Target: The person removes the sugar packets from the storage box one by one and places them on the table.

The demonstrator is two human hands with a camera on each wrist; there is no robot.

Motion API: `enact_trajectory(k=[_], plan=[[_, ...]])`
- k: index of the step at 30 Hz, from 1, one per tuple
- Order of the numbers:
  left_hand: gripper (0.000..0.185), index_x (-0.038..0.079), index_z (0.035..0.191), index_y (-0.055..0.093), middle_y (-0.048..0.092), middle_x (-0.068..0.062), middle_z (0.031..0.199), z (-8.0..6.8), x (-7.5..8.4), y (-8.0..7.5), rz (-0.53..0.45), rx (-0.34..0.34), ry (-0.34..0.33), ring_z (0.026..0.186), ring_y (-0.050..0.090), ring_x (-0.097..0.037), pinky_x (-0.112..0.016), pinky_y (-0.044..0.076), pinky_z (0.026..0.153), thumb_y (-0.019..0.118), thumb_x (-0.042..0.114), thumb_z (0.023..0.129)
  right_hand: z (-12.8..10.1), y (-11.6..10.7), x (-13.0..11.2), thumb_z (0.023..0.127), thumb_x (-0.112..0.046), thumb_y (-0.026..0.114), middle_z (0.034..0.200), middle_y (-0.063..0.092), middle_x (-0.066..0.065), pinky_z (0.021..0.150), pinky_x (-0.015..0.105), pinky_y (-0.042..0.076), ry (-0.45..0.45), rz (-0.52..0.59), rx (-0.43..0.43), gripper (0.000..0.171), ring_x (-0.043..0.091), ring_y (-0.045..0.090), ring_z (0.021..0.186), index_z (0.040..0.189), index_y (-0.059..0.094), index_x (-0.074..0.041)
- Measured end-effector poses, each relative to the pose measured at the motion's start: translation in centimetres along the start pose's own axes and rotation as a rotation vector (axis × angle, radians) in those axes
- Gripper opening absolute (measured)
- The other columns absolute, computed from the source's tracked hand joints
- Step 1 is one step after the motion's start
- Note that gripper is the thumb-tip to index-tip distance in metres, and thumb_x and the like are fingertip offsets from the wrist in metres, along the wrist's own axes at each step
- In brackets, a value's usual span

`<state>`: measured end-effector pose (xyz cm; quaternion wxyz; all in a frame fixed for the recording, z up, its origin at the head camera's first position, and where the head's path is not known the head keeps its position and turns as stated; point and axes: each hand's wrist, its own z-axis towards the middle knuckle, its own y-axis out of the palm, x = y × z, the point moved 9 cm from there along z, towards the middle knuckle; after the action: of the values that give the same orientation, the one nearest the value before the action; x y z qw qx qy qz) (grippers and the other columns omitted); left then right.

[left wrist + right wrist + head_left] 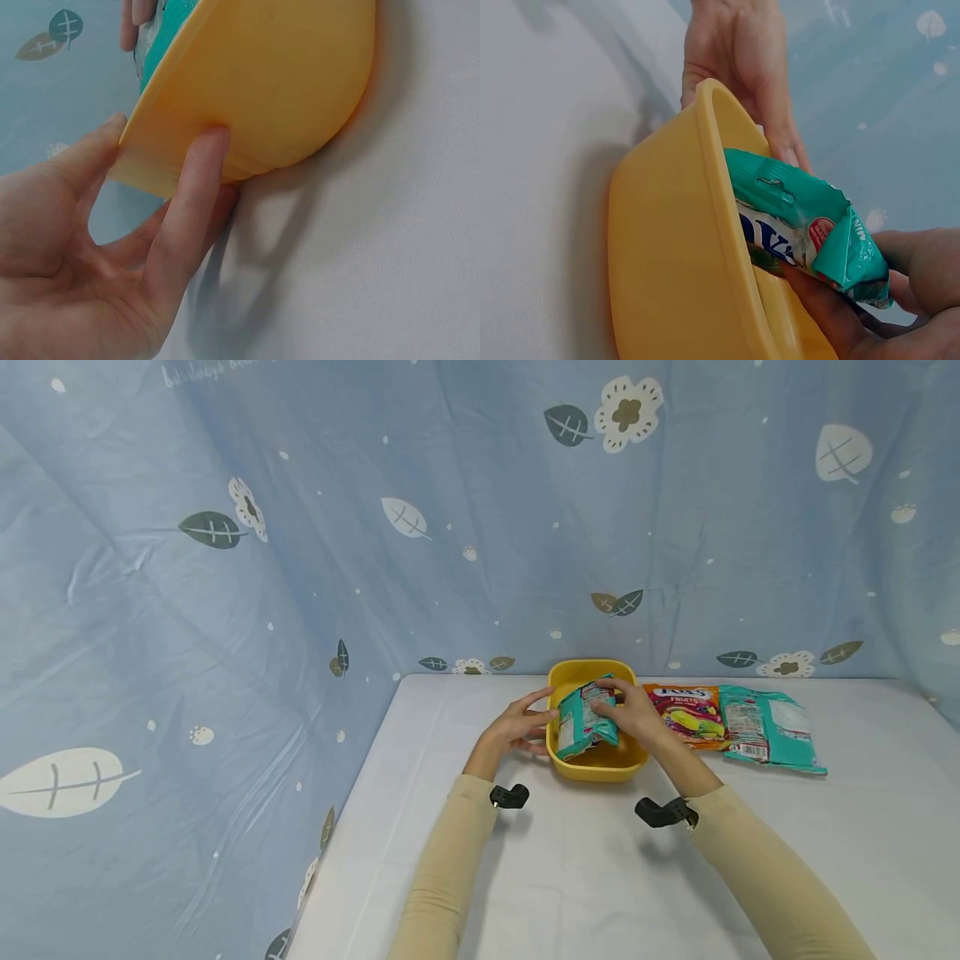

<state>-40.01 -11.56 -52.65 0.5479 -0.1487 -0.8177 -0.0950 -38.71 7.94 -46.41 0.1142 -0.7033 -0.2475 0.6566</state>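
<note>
My right hand (633,710) grips a teal candy bag (577,727) at its upper right end, fingers and thumb on either side. The bag is tilted and partly inside a yellow plastic basket (600,773). In the right wrist view, its folded corner and round hang hole show, and the right hand (922,300) pinches that corner. My left hand (517,724) is at the basket's left side. Seen in the left wrist view, fairly straight fingers of the left hand (112,247) touch the basket's outer wall (285,75) and rim.
Right of the basket lies an orange Fox's fruits bag (686,718). Beside it is another teal bag (772,731), printed side down. All rest on a white-covered table (562,860), with a blue patterned curtain (487,527) behind and to the left.
</note>
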Motion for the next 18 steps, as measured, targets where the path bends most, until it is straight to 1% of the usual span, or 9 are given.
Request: enact_trajectory(k=[5, 11, 16, 18], plan=[[0.054, 0.048, 0.139, 0.049, 0.059, -0.010, 0.131, -0.06, -0.01, 0.01, 0.002, 0.004, -0.008, 0.100, 0.071, -0.028, -0.051, 0.063, 0.071, 0.069, 0.029, 0.093, -0.15, -0.07, -0.06, 0.100, -0.023, 0.058, 0.137, 0.046, 0.025, 0.095, 0.040, 0.058, 0.011, 0.025, -0.009, 0.054, 0.036, 0.052, 0.113, 0.150, 0.041, -0.011], [0.054, 0.048, 0.139, 0.049, 0.058, -0.012, 0.134, 0.09, -0.07, -0.05, 0.004, 0.003, -0.012, 0.100, 0.071, -0.028, -0.050, 0.063, 0.072, 0.069, 0.030, 0.093, -0.16, -0.17, -0.05, 0.100, -0.027, 0.058, 0.141, 0.044, 0.025, 0.094, 0.036, 0.059, 0.038, 0.059, -0.013, 0.055, 0.035, 0.054, 0.112, 0.150, 0.040, -0.014], [0.054, 0.048, 0.139, 0.049, 0.058, -0.012, 0.133, 0.24, -0.15, -0.10, 0.001, 0.001, -0.010, 0.101, 0.071, -0.028, -0.050, 0.063, 0.073, 0.069, 0.030, 0.093, -0.17, -0.34, -0.07, 0.099, -0.028, 0.060, 0.138, 0.045, 0.023, 0.085, 0.028, 0.061, 0.060, 0.104, -0.022, 0.056, 0.031, 0.056, 0.107, 0.150, 0.041, -0.016], [0.054, 0.047, 0.140, 0.049, 0.058, -0.012, 0.132, 0.27, -0.14, -0.10, -0.002, 0.002, -0.008, 0.100, 0.071, -0.028, -0.051, 0.063, 0.073, 0.069, 0.029, 0.093, -0.15, -0.37, -0.14, 0.099, -0.027, 0.060, 0.136, 0.046, 0.024, 0.081, 0.026, 0.061, 0.063, 0.129, -0.027, 0.056, 0.030, 0.057, 0.104, 0.150, 0.040, -0.016]])
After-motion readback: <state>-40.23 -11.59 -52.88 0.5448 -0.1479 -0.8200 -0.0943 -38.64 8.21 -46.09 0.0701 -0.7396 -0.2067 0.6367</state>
